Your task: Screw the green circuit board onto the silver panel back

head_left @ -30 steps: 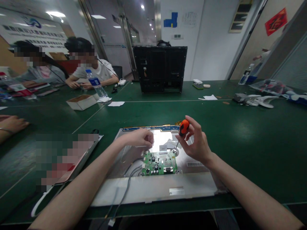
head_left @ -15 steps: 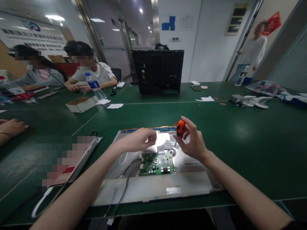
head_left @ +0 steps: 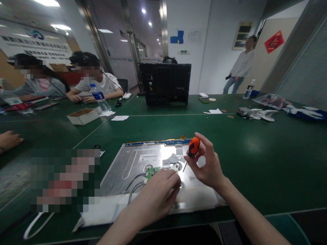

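A metal-backed display panel [head_left: 143,170] lies on the green table, its cables running over the lower part. My left hand [head_left: 163,189] is on the green circuit board [head_left: 151,172] near the panel's middle, covering most of it. Its fingers are curled, and whatever is between them is hidden. Over the panel's right side, my right hand [head_left: 208,166] grips an orange and black screwdriver [head_left: 194,147] by the handle. The thin shaft points down and left, its tip near the board's right end. Along the panel's far edge runs a blue circuit strip [head_left: 150,143].
To the left is a partly blurred flat object [head_left: 66,180] with a white cable. Farther back are an open box [head_left: 84,117], a water bottle [head_left: 100,97] and a black monitor [head_left: 166,85]. Two people sit at the far left; another person [head_left: 241,66] stands behind.
My left hand has moved down and right onto the circuit board. My right hand, still with the screwdriver, is slightly lower in view. The standing person at the back has shifted left.
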### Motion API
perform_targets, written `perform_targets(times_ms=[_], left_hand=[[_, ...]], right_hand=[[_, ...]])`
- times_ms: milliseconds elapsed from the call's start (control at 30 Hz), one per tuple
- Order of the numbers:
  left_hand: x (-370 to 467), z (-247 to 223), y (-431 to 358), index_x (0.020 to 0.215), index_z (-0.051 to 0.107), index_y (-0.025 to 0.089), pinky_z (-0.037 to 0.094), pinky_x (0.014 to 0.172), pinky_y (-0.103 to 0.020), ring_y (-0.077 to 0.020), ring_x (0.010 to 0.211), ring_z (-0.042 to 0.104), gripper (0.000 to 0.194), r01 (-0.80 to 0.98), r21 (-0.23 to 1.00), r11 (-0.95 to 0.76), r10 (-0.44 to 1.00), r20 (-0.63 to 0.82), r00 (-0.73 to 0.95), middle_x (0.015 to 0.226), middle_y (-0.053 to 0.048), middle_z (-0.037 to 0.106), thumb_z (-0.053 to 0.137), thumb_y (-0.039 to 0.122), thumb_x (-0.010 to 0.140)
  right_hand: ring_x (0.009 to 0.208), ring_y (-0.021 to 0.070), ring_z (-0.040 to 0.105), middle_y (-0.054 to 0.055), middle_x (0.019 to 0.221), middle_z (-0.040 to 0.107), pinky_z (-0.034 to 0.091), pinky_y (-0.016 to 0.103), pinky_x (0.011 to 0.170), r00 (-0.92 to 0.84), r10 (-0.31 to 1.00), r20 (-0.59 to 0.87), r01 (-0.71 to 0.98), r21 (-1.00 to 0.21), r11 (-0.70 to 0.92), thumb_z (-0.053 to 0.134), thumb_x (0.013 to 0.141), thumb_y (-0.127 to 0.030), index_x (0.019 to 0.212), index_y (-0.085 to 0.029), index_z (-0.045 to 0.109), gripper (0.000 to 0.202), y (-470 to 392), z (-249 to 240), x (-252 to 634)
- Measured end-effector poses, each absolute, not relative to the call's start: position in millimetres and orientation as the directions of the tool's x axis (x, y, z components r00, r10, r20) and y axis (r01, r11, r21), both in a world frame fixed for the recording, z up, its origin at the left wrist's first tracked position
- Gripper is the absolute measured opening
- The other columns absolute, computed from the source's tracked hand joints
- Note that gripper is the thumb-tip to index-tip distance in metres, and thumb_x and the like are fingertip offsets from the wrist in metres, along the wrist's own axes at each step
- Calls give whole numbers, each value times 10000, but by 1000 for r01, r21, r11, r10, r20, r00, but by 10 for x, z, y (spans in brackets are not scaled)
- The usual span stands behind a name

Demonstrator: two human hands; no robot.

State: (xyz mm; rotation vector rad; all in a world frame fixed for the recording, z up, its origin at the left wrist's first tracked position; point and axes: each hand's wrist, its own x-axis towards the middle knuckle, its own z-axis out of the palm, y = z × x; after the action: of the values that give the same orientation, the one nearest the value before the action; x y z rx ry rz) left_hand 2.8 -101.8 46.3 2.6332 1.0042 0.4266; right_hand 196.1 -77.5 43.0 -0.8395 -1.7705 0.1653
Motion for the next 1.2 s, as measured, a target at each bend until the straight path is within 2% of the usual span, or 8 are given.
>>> perform_targets(times_ms=[233, 533, 733, 1000, 1200], left_hand=[[-15, 252, -1064, 879, 488, 208, 424, 742, -357, -220, 826, 543, 161, 601, 414, -684, 721, 252, 646, 868, -41, 595, 461, 64, 813], [52, 227, -1004, 839, 501, 206, 407, 806, -392, -221, 839, 549, 183, 597, 382, -706, 702, 263, 662, 843, -45, 600, 455, 42, 772], [84, 170, -997, 827, 489, 200, 385, 831, -412, -233, 844, 541, 166, 614, 353, -706, 704, 256, 662, 849, -51, 603, 445, 52, 768], [125, 128, -980, 817, 492, 196, 376, 868, -426, -242, 857, 543, 177, 658, 282, -698, 712, 177, 679, 879, -63, 605, 443, 35, 763], [127, 86, -992, 848, 517, 188, 379, 875, -426, -234, 863, 538, 167, 659, 282, -697, 715, 217, 664, 906, -59, 602, 437, 49, 804]], right_hand=[[659, 140, 609, -11, 822, 618, 529, 257, 530, 37, 705, 708, 372, -665, 648, 602, 817, -203, 1392, -278, 244, 682, -927, 459, 1824], [668, 158, 623, 8, 841, 628, 539, 292, 555, 189, 744, 641, 362, -750, 554, 625, 787, -202, 1382, -270, 288, 688, -943, 283, 1788], [635, 150, 611, 2, 810, 634, 533, 287, 548, 211, 737, 642, 362, -751, 552, 619, 782, -205, 1370, -256, 306, 667, -918, 229, 1790], [639, 148, 608, 21, 849, 623, 537, 275, 526, 253, 707, 660, 377, -740, 556, 619, 780, -189, 1379, -257, 303, 681, -948, 126, 1791], [648, 144, 611, 11, 833, 623, 536, 265, 537, 221, 708, 671, 380, -728, 571, 629, 782, -188, 1374, -257, 302, 680, -961, 106, 1775]])
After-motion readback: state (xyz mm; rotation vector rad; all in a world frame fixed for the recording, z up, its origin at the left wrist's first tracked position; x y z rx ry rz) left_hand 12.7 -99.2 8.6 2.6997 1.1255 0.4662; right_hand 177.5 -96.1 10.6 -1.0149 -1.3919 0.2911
